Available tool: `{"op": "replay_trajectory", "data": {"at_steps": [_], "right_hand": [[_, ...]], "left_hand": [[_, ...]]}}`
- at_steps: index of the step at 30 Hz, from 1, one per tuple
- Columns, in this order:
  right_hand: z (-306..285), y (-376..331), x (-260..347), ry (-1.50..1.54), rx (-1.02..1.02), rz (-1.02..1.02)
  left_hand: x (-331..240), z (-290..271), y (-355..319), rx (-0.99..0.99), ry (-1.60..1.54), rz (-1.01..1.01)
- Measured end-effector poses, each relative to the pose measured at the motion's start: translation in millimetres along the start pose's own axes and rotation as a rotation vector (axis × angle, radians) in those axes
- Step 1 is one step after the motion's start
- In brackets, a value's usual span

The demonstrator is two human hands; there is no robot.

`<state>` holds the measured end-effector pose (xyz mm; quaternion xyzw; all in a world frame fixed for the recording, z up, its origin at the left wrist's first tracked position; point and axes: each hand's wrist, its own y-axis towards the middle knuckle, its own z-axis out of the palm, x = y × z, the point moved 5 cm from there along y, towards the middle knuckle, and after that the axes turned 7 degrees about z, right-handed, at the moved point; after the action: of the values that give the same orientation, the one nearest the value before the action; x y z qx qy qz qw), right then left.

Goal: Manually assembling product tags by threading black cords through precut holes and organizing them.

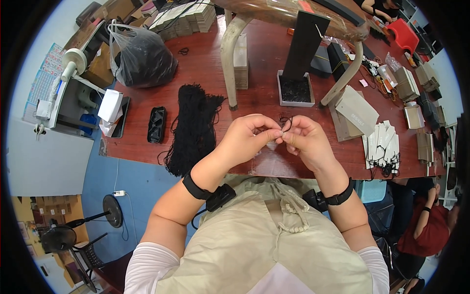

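My left hand [249,137] and my right hand [302,138] meet fingertip to fingertip above the near edge of the dark red table [254,103]. Both pinch a small white tag [277,134], and a thin black cord loop [286,122] sticks up from between the fingers. A thick bundle of black cords [193,125] lies on the table just left of my left hand. Finished white tags with black cords [384,147] are stacked to the right of my right hand.
A small white tray of black cords [295,91] stands behind my hands beside a black upright board [304,44]. A black plastic bag [142,56] sits far left, cardboard stacks [188,19] at the back, and grey boxes [355,112] on the right. Another person in red [428,223] sits lower right.
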<state>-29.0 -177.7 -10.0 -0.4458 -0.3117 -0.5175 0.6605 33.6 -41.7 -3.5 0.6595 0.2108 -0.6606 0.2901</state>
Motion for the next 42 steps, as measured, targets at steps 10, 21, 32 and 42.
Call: {"op": "replay_trajectory", "data": {"at_steps": [10,21,32,42], "right_hand": [[1.9,-1.1,-4.1,0.129,0.084,0.042],[0.0,-0.3,-10.7,0.265,0.155,-0.016],[3.9,-2.9,-14.4,0.309,0.203,0.066],[-5.3,-3.8,-6.6,0.215,0.029,0.094]], "left_hand": [[7.5,5.3,-1.0,0.002,-0.076,0.069],[4.4,12.5,-5.1,0.014,-0.25,-0.028],[5.4,12.9,-5.2,0.121,-0.023,0.077],[-23.3,14.8,-8.9,-0.008,0.505,0.383]]}}
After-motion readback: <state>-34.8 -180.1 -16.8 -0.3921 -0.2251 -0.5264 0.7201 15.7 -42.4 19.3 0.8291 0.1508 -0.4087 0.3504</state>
